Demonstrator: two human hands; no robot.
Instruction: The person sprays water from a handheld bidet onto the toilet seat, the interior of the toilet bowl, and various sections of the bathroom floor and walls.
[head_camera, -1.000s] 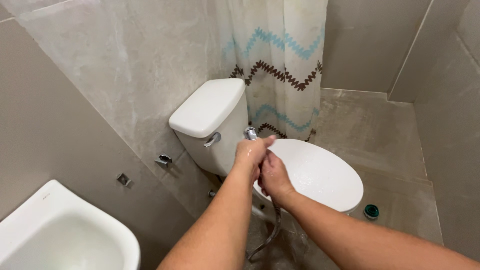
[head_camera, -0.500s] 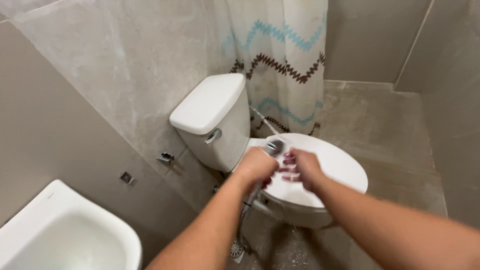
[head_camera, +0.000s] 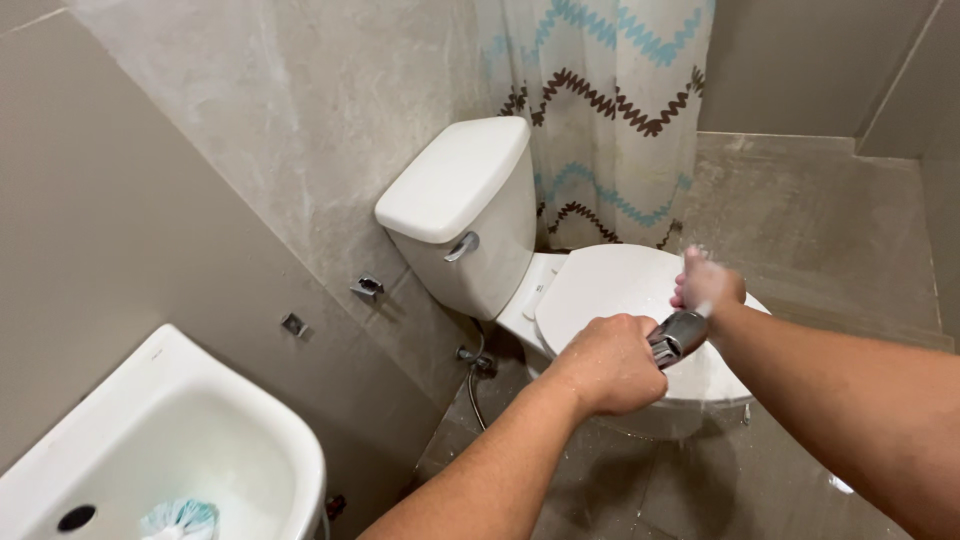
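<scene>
A person's left hand (head_camera: 608, 362) is closed in a fist-like grip around the handle of a chrome bidet sprayer (head_camera: 678, 336), whose nozzle end points right toward the right hand (head_camera: 708, 284), held just beyond it over the closed white toilet lid (head_camera: 610, 285); the right hand's fingers are blurred, appear loosely curled and hold nothing that can be made out, with droplets of water around them. The sprayer sits above the near right edge of the lid, between the two hands. Behind the lid, to the far left, stands the white toilet tank (head_camera: 462, 205) with its chrome flush lever (head_camera: 462, 245) on the front face. A shower curtain (head_camera: 605, 110) with blue and brown zigzag bands hangs at the far side, its hem close behind the toilet. On the grey tiled wall to the left are a small chrome bracket (head_camera: 367, 289) and a square metal plate (head_camera: 294, 324); lower down, a valve and hose (head_camera: 476, 370) run beside the toilet base. At near left, a white washbasin (head_camera: 230, 440) holds a pale blue and white cloth-like bundle (head_camera: 178, 519) near its drain hole. The floor (head_camera: 800, 215) is grey and wet near the bowl. No packages, labels or signs can be made out.
</scene>
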